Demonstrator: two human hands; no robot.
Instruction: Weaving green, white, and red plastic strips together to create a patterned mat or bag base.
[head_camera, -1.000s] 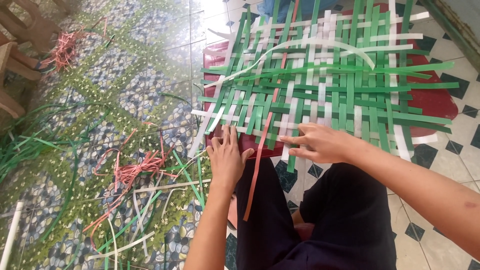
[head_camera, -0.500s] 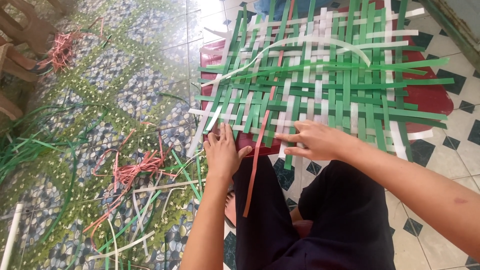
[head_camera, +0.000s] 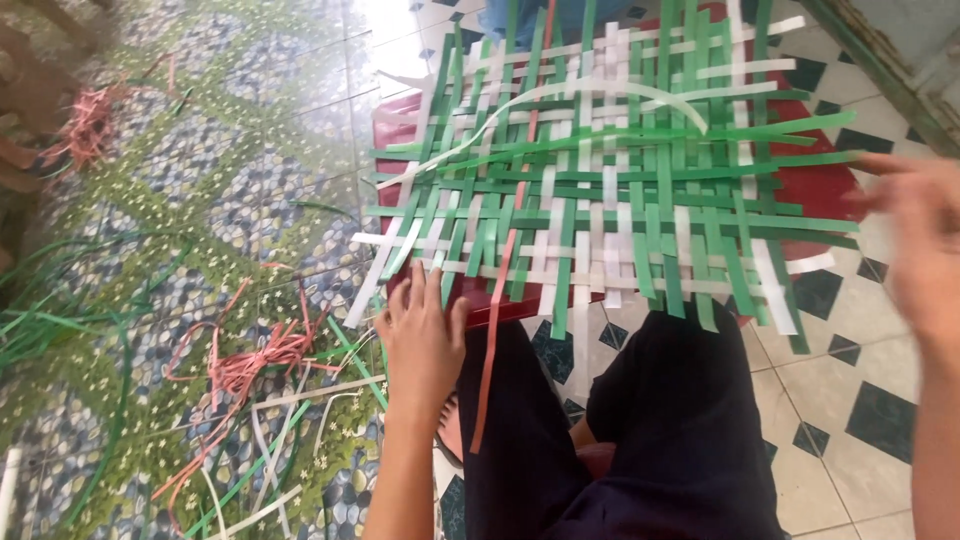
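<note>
A partly woven mat (head_camera: 600, 180) of green and white strips lies on a red board (head_camera: 820, 185) in front of my knees. One red strip (head_camera: 495, 320) runs through it and hangs down over my left leg. My left hand (head_camera: 425, 335) rests flat with fingers apart on the mat's near left edge, holding nothing. Blurred and lifted off the mat, my right hand (head_camera: 915, 240) is at the right, fingers apart and empty.
Loose green, white and red strips (head_camera: 250, 370) lie scattered on the patterned floor covering at the left. A bundle of red strips (head_camera: 85, 125) sits at the far left. Black-and-white tiles (head_camera: 850, 400) lie at the right. My dark trousers (head_camera: 640, 430) fill the bottom centre.
My right hand has left the mat's near edge and swung out to the right, off the weave. My left hand has stayed at the near left edge.
</note>
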